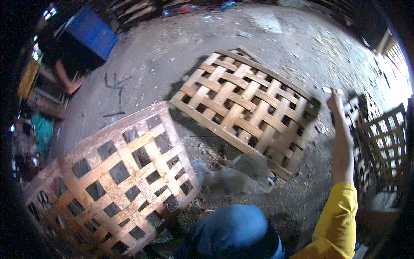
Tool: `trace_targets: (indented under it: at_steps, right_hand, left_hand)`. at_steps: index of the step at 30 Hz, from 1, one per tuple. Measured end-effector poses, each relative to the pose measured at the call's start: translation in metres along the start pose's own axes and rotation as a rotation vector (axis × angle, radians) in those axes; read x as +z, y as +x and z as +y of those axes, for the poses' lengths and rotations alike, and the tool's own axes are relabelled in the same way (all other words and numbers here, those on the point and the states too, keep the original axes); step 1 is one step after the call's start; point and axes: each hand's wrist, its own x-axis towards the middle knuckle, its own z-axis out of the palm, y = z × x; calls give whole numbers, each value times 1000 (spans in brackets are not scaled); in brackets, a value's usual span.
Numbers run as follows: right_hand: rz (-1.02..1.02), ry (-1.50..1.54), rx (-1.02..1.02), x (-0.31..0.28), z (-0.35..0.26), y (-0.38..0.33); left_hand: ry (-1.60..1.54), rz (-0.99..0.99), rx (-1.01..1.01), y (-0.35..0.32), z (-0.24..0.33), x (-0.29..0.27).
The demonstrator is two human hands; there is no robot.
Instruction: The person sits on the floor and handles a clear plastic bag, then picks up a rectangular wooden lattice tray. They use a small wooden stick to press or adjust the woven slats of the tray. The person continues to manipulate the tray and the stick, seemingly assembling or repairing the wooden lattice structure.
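My right hand is stretched out to the right at the end of a bare forearm with a yellow sleeve, and it grips a small pale wooden piece at its fingertips. It hovers past the right corner of a pale wooden lattice panel lying on the concrete floor. A second, darker lattice panel lies at the lower left. My left hand is not in view. My blue-clad knee fills the bottom centre.
More lattice panels stand or lean at the right edge. A crumpled clear plastic bag lies between the two panels. Another person in dark clothing crouches at the upper left beside a blue box.
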Motion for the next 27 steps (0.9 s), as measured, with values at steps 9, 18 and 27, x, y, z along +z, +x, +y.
trace_targets:
  at_steps: [9, 18, 27]
  right_hand:
    - [20, 35, 10, 53, 32, 22]
    - [-47, 62, 90, 26, 0, 16]
    - [-29, 118, 128, -3, -9, -8]
  left_hand:
    - [-257, -2, -112, 4, -31, -83]
    - [-301, -185, 54, 8, -5, -71]
    - [-271, -174, 124, 10, 21, -58]
